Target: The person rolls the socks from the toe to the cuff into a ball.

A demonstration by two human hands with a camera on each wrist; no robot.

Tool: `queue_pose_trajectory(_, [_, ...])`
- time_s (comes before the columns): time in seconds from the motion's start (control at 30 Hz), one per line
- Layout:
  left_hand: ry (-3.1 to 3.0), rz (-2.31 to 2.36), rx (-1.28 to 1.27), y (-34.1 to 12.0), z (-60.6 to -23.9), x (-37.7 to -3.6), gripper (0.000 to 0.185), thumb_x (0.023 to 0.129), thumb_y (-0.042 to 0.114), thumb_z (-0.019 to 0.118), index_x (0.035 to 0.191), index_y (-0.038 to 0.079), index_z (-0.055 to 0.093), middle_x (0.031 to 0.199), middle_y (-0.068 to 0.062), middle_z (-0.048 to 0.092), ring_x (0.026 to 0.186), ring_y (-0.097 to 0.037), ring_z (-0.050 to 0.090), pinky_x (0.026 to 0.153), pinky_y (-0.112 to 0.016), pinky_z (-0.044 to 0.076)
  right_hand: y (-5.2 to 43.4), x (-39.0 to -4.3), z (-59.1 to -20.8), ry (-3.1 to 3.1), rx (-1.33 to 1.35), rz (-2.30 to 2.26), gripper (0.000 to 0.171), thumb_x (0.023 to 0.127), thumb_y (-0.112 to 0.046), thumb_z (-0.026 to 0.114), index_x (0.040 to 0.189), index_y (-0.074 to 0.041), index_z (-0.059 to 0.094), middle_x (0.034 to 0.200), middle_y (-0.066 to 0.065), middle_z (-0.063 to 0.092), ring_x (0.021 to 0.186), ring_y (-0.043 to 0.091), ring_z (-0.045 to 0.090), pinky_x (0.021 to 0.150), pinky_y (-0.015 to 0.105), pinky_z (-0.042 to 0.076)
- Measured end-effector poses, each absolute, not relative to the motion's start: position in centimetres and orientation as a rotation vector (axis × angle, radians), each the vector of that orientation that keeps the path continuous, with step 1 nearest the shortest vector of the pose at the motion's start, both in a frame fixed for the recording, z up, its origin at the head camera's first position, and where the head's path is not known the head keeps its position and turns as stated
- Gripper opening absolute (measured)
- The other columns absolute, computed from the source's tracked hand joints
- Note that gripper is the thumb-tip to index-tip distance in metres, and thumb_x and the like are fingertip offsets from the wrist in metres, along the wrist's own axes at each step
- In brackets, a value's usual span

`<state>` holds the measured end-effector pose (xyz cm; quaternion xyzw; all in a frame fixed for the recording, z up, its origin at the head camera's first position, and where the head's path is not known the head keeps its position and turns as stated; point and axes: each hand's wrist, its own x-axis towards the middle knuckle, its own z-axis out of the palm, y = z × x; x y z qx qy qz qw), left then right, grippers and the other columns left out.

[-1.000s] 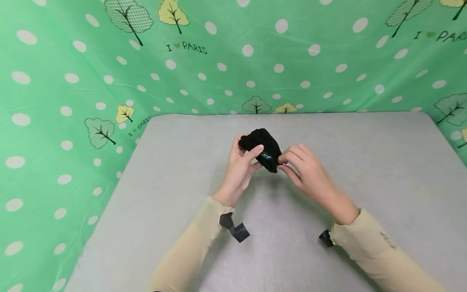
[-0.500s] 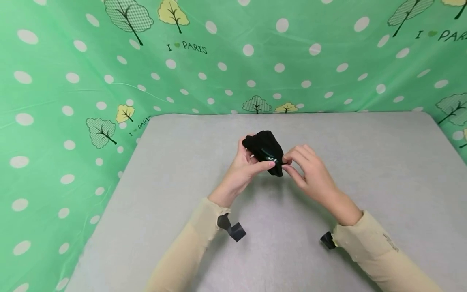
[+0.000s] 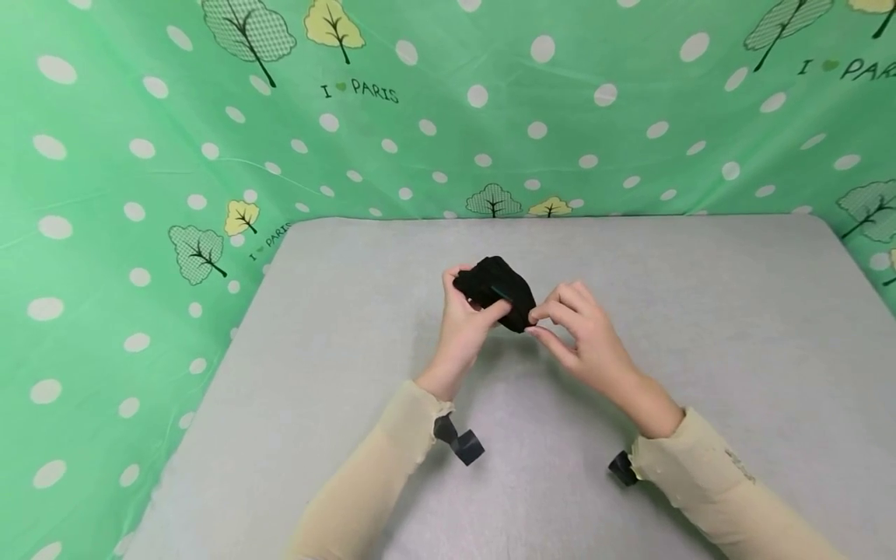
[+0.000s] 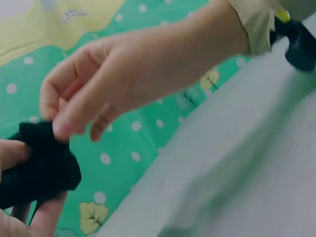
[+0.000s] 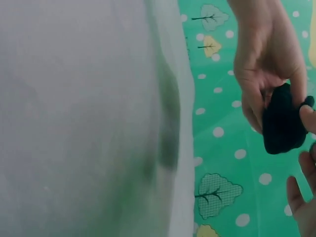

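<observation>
Above the table, my left hand (image 3: pixel 462 330) grips a small, soft black cloth bundle (image 3: pixel 498 274), thumb on the near side and fingers round behind. What kind of article it is cannot be told. My right hand (image 3: pixel 591 342) pinches the bundle's lower right edge between thumb and forefinger. In the left wrist view, the black cloth (image 4: pixel 42 170) sits at the lower left, with the right hand (image 4: pixel 113 79) touching its top edge. In the right wrist view, the left hand (image 5: pixel 269 54) holds the black cloth (image 5: pixel 284 123) from above; the right hand is partly cut off.
A grey-covered table (image 3: pixel 336 327) lies beneath both hands. Behind and to the left hangs a green dotted curtain (image 3: pixel 420 101) with tree prints. Black straps (image 3: pixel 467 447) dangle from the beige sleeves (image 3: pixel 378 467).
The bundle shifts slightly right and down, then back left, with both hands following. The left thumb slides along the cloth and back. The whitish marks seen on it earlier are now hidden.
</observation>
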<state>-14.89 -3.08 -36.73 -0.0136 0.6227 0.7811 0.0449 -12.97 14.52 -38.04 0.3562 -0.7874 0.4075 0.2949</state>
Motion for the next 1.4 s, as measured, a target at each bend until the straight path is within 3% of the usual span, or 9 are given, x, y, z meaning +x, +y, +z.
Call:
queue_pose_trajectory(0.07, [1.830, 2.421, -0.093, -3.0, -36.7, -15.0, 0.055, 0.083, -0.012, 0.064, 0.121, 0.013, 0.031, 0.117, -0.010, 0.053, 0.088, -0.016, 0.061, 0.065, -0.025, 0.055, 14.4, -12.9, -38.1, -2.131, 0.894, 1.084, 0.008, 0.087, -0.012, 0.076, 0.086, -0.007, 0.069, 0.080, 0.005, 0.057, 0.078, 0.019, 0.045, 0.074, 0.027, 0.036])
queue_pose_trajectory(0.27, [1.461, 2.596, -0.202, -3.4, -36.1, -15.4, 0.045, 0.087, -0.019, 0.054, 0.114, 0.012, 0.037, 0.102, -0.008, 0.058, 0.079, -0.016, 0.065, 0.065, -0.029, 0.058, 14.4, -13.1, -37.9, -2.184, 0.879, 1.020, 0.019, 0.075, 0.004, 0.081, 0.081, -0.006, 0.065, 0.076, 0.003, 0.057, 0.075, 0.016, 0.042, 0.072, 0.027, 0.034])
queue_pose_trajectory(0.43, [1.230, 2.548, -0.206, -3.7, -35.5, -15.2, 0.041, 0.093, -0.016, 0.046, 0.126, 0.008, 0.049, 0.110, -0.007, 0.057, 0.091, -0.015, 0.063, 0.070, -0.026, 0.058, 14.5, -13.5, -37.5, -2.178, 0.890, 1.047, 0.019, 0.076, 0.005, 0.079, 0.083, -0.005, 0.064, 0.078, 0.003, 0.057, 0.078, 0.017, 0.045, 0.074, 0.026, 0.035])
queue_pose_trajectory(0.63, [1.238, 2.438, -0.075, -3.9, -35.6, -15.1, 0.053, 0.095, -0.015, 0.044, 0.143, 0.007, 0.040, 0.123, -0.007, 0.053, 0.101, -0.013, 0.062, 0.081, -0.021, 0.056, 14.5, -13.5, -37.8, -2.178, 0.788, 1.237, 0.020, 0.078, 0.012, 0.076, 0.085, -0.002, 0.063, 0.088, 0.008, 0.063, 0.090, 0.021, 0.053, 0.086, 0.026, 0.040])
queue_pose_trajectory(0.8, [1.245, 2.359, 0.120, -4.6, -35.7, -15.2, 0.054, 0.094, -0.018, 0.043, 0.142, 0.007, 0.039, 0.123, -0.005, 0.054, 0.105, -0.011, 0.063, 0.089, -0.020, 0.054, 14.6, -13.4, -37.9, -2.188, 0.703, 1.372, 0.015, 0.083, 0.011, 0.072, 0.087, 0.000, 0.062, 0.093, 0.010, 0.064, 0.094, 0.014, 0.053, 0.086, 0.018, 0.040])
queue_pose_trajectory(0.93, [1.382, 2.291, 0.238, -4.9, -36.0, -15.3, 0.055, 0.092, -0.019, 0.048, 0.140, 0.005, 0.041, 0.123, -0.004, 0.058, 0.104, -0.008, 0.065, 0.089, -0.020, 0.054, 14.9, -13.5, -37.9, -2.185, 0.638, 1.516, 0.012, 0.085, 0.012, 0.068, 0.087, 0.002, 0.062, 0.092, 0.011, 0.063, 0.089, 0.008, 0.053, 0.080, 0.015, 0.041])
queue_pose_trajectory(1.13, [1.892, 2.157, 0.316, -4.8, -36.3, -15.6, 0.060, 0.086, -0.009, 0.069, 0.139, 0.007, 0.045, 0.126, -0.009, 0.061, 0.098, -0.007, 0.064, 0.087, -0.019, 0.052, 15.3, -13.6, -38.1, -2.261, 0.578, 1.562, 0.009, 0.087, 0.009, 0.068, 0.090, 0.001, 0.065, 0.096, 0.010, 0.066, 0.089, 0.004, 0.055, 0.079, 0.020, 0.047])
queue_pose_trajectory(1.3, [2.176, 1.995, 0.392, -4.7, -36.3, -15.6, 0.071, 0.083, -0.001, 0.077, 0.142, 0.009, 0.039, 0.132, -0.015, 0.057, 0.102, -0.018, 0.063, 0.086, -0.026, 0.053, 15.8, -13.6, -37.8, -2.280, 0.520, 1.526, 0.015, 0.086, 0.012, 0.058, 0.095, 0.003, 0.065, 0.098, 0.011, 0.066, 0.091, 0.007, 0.057, 0.080, 0.018, 0.047])
queue_pose_trajectory(1.4, [2.231, 1.920, 0.387, -4.5, -36.2, -15.4, 0.073, 0.082, 0.003, 0.080, 0.142, 0.013, 0.040, 0.124, -0.016, 0.062, 0.100, -0.024, 0.067, 0.079, -0.028, 0.058, 15.6, -13.7, -37.2, -2.232, 0.539, 1.465, 0.016, 0.085, 0.011, 0.060, 0.097, 0.003, 0.065, 0.096, 0.011, 0.066, 0.090, 0.011, 0.058, 0.080, 0.019, 0.047])
